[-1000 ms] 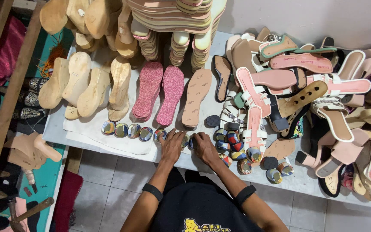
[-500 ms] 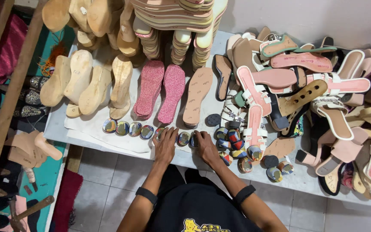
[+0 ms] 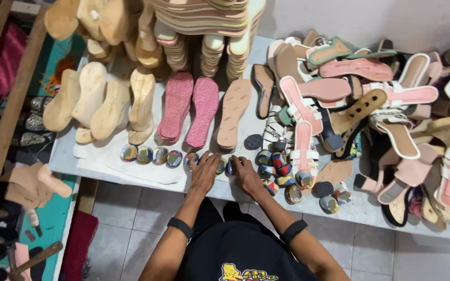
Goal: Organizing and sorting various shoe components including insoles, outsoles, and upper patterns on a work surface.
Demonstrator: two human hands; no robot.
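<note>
Two hands flat on grey bench (image 3: pixel 131 171), side by side. Left hand (image 3: pixel 205 174) and right hand (image 3: pixel 246 174) moved closer since a moment ago, fingers open, pressing small round colourful discs (image 3: pixel 220 166) in row near edge. Pink soles (image 3: pixel 189 109) behind.

Two pink insoles (image 3: pixel 189 109) are lying flat beside a tan insole (image 3: pixel 234 112). Wooden shoe forms (image 3: pixel 94 101) are resting on white cloth (image 3: pixel 131 166). Pink sandals (image 3: pixel 371 88) are piling up rightward, and stacked soles (image 3: pixel 204 15) are towering behind.
</note>
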